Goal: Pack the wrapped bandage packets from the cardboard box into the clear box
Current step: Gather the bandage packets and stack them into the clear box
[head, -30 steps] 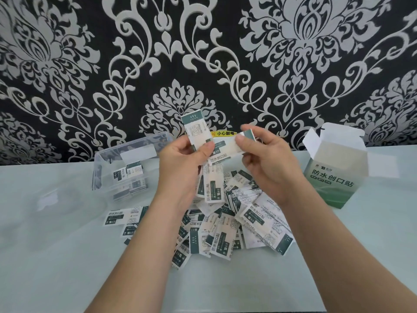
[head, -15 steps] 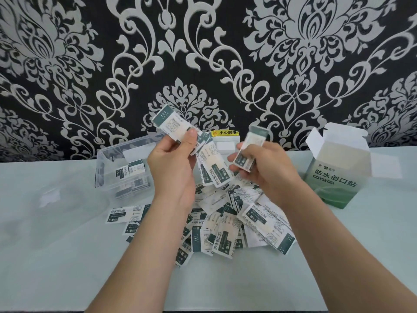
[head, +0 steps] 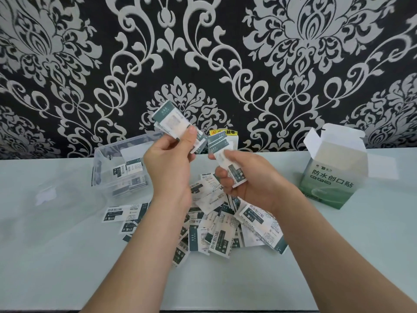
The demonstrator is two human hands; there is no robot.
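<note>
My left hand (head: 171,168) is raised above the table and pinches a small stack of white-and-green bandage packets (head: 170,122) between thumb and fingers. Just to its right, my right hand (head: 246,177) grips another packet (head: 228,163) in curled fingers. Under both hands lies a loose pile of packets (head: 225,229) on the table. The clear box (head: 117,168) stands at the back left, open, with a few packets inside. The green-and-white cardboard box (head: 331,170) stands at the right with its flaps up.
A pale table (head: 56,256) runs to a black-and-silver patterned wall. A clear lid (head: 45,197) lies left of the clear box. Two packets (head: 124,212) lie apart from the pile, near the box. A white socket with a yellow label (head: 225,134) sits at the wall.
The strip held between both hands has come apart. My left hand keeps its stack and has tilted it left, while my right hand has drawn its packet down and closed round it.
</note>
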